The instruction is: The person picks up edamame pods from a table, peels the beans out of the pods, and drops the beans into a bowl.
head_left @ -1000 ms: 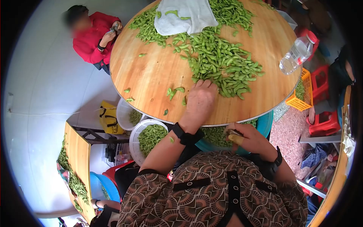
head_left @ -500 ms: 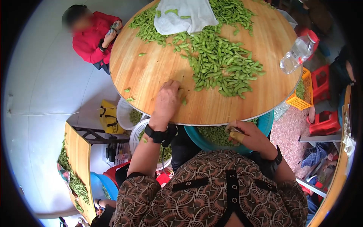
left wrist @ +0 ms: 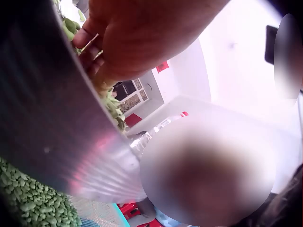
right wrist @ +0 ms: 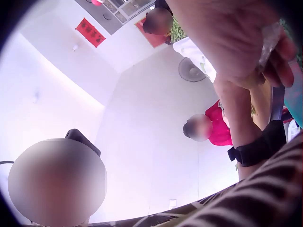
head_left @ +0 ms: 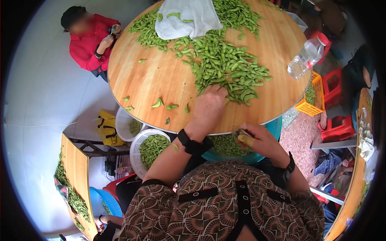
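Note:
Green edamame pods lie heaped across a round wooden table. My left hand reaches over the table to the near edge of the heap, fingers bent down among the pods. In the left wrist view the left hand's fingertips come down beside pods past the table rim. My right hand is at the table's front edge, above a turquoise basin of pods. It grips a small metallic-looking piece whose kind I cannot tell. Something yellowish wraps its thumb. Several loose pods lie left of the left hand.
A white cloth covers part of the heap. A clear bottle with a red cap stands at the right. White baskets with pods are below left; a yellow crate and red stools at right. A person in red sits across.
My left hand moved left to the loose pods, then back right to the heap. The loose pods now lie more spread out. My right hand has hardly moved; the head view shifted slightly.

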The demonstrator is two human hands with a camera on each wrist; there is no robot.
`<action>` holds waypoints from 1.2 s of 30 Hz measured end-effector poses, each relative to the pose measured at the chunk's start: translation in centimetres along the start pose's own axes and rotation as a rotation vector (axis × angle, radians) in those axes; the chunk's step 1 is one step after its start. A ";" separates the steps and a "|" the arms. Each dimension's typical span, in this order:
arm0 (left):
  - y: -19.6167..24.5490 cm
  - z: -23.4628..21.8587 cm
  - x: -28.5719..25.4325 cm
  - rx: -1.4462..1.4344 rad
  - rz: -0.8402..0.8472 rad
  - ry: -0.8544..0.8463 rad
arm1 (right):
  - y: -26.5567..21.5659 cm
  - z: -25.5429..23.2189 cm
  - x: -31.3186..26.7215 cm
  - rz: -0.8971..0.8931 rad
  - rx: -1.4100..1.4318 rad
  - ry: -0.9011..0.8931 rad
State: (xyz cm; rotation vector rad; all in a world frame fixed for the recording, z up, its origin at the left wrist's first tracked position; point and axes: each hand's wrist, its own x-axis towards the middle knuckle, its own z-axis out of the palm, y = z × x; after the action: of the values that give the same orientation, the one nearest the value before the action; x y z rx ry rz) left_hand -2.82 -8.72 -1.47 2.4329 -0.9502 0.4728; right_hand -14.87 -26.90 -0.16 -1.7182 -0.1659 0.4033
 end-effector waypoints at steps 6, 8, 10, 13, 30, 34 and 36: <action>0.7 -1.5 -1.7 -0.160 -0.140 -0.100 | -1.3 -0.1 2.0 0.041 -0.018 -0.016; 1.1 -2.5 -2.9 -0.210 -0.155 -0.078 | -0.6 0.0 3.4 -0.028 0.135 0.059; 1.3 -3.4 -3.9 -0.395 -0.137 -0.251 | -0.1 0.0 4.4 -0.046 0.196 0.092; -1.0 -3.6 -3.3 -0.249 -0.057 0.057 | 0.7 0.7 5.1 -0.050 0.331 0.163; 1.2 -5.0 -4.2 -0.232 -0.229 -0.103 | -2.0 0.9 3.0 -0.056 0.135 0.169; 2.6 -5.1 -4.7 -0.443 -0.203 -0.108 | -2.2 0.9 2.9 -0.086 0.008 0.059; 2.7 -5.2 -4.8 -0.478 -0.186 -0.083 | -2.4 0.9 2.7 -0.070 -0.007 0.054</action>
State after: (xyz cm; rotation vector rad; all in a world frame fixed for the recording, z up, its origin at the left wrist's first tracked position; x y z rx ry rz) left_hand -8.77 -5.03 1.40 2.0856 -0.7557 0.0651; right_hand -12.40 -24.76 1.57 -1.7235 -0.1879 0.3054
